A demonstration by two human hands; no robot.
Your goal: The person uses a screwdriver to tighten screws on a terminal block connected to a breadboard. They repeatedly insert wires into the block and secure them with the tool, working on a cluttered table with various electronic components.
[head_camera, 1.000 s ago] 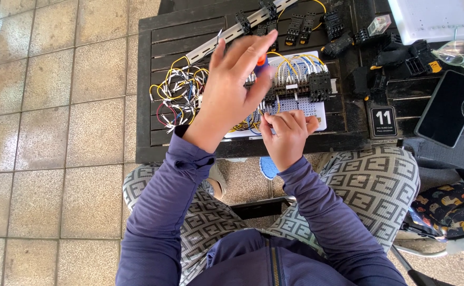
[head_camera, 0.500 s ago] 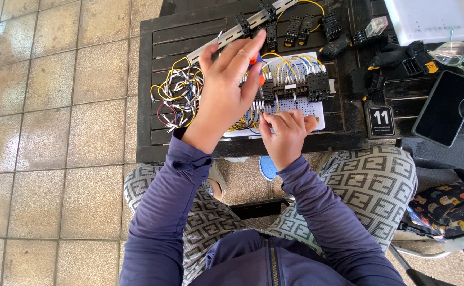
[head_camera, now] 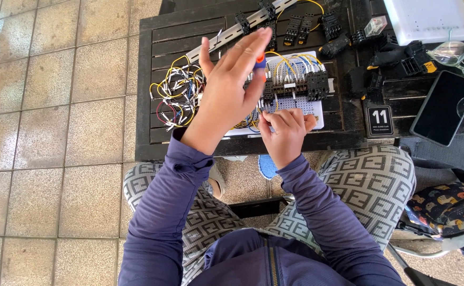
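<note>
My left hand [head_camera: 226, 100] is raised over a white perforated board [head_camera: 308, 108] on a black slatted table [head_camera: 152, 143]. Its fingers are stretched out, and the orange and blue handle of a screwdriver [head_camera: 261, 60] shows at the fingertips. The shaft points down at a row of black terminal blocks [head_camera: 316, 85] wired in yellow, white and blue. My right hand [head_camera: 285, 132] rests on the near edge of the board. It is curled, and its fingertips pinch a thin wire [head_camera: 258, 108] just below the blocks.
A tangle of loose yellow, red and white wires [head_camera: 176, 95] lies left of the board. Behind it are a metal rail [head_camera: 216, 45] and black sockets [head_camera: 300, 24]. To the right are a number plate [head_camera: 380, 121], phone [head_camera: 443, 108], glasses [head_camera: 457, 53] and white tray [head_camera: 433, 18].
My left hand has tilted, and its fingers have straightened around the screwdriver handle. My right hand stays at the board's near edge.
</note>
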